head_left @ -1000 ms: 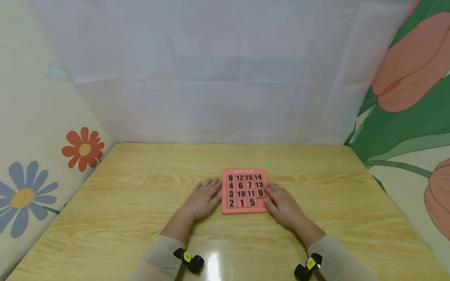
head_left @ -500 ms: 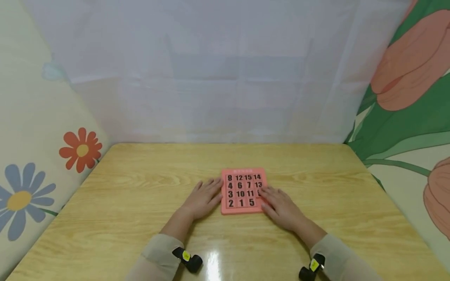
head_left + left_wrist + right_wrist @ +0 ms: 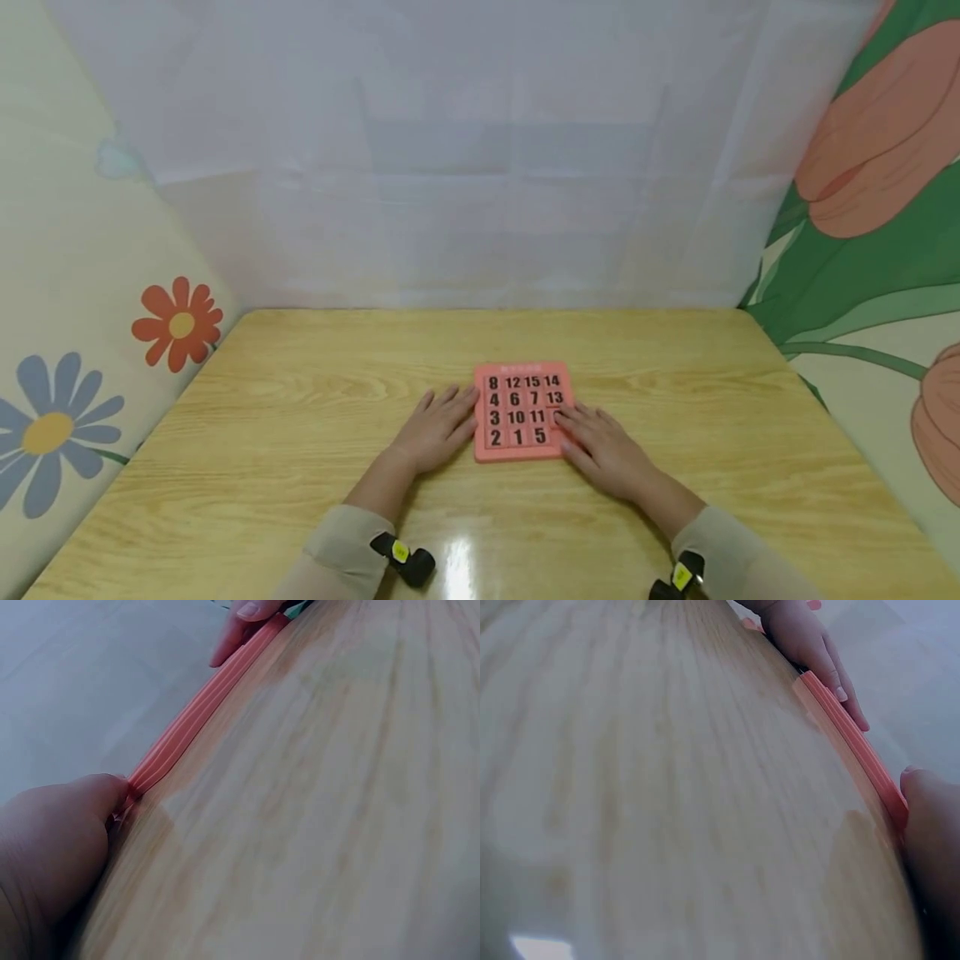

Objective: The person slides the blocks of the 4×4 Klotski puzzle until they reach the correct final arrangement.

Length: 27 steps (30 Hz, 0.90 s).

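A pink number slide puzzle [image 3: 522, 454] lies flat on the table, with several square tiles bearing black numbers. My left hand [image 3: 431, 435] rests at its left side, fingers extended and their tips right at the frame. From the right, my right hand [image 3: 609, 450] reaches over the frame with extended fingers. Its fingertips press on the tile below 13, hiding most of that tile's number. The thumb lies at the lower right corner of the puzzle. Both wrist views show the puzzle's pink side edge [image 3: 184, 727] low on the wood, with a thumb at its near corner.
The wooden table [image 3: 300, 358] reaches back to a white cloth [image 3: 517, 208]. Flower-patterned coverings [image 3: 90, 250] flank it on both sides. Each wrist wears a black strap camera [image 3: 405, 560].
My right hand has shifted left from the puzzle's edge onto the 9 tile, covering its number. A dark gap line now shows above that tile. My left hand has stayed in place.
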Each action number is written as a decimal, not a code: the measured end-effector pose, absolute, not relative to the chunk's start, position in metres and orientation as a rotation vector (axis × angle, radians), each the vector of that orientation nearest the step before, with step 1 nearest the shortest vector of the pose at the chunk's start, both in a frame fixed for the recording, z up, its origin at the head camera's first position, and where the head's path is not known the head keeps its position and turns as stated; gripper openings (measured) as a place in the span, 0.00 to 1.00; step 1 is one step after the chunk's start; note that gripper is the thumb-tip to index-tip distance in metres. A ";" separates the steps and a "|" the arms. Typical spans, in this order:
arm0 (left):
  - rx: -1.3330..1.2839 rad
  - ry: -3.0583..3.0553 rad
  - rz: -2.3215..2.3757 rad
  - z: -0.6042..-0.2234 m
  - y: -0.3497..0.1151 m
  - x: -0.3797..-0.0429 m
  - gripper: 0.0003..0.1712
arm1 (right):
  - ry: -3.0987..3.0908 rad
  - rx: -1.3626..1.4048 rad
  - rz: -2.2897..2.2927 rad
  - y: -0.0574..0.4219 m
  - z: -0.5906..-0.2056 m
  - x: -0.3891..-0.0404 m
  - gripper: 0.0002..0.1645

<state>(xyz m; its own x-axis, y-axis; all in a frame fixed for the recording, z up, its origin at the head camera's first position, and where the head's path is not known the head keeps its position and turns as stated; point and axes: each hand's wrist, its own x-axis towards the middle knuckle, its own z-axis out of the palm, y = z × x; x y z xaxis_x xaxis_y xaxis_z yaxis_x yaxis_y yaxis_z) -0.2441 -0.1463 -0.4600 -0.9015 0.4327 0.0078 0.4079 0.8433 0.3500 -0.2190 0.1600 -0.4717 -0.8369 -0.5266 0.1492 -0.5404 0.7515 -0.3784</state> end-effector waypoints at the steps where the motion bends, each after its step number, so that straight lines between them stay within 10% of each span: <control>1: 0.674 2.948 0.537 -0.460 -0.146 -0.244 0.33 | -2.908 0.887 0.646 0.160 -0.472 -0.218 0.30; 27: 0.677 2.947 0.581 -0.461 -0.145 -0.244 0.33 | -2.904 0.956 0.640 0.168 -0.471 -0.199 0.31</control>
<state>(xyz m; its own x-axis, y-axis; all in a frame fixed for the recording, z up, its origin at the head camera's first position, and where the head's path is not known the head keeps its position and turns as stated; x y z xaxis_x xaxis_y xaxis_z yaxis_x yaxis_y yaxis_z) -0.2440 -0.1453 -0.4613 -0.9015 0.4322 0.0234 0.4087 0.8322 0.3747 -0.1990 0.1678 -0.4709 -0.8125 -0.5654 0.1420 -0.5727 0.7288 -0.3753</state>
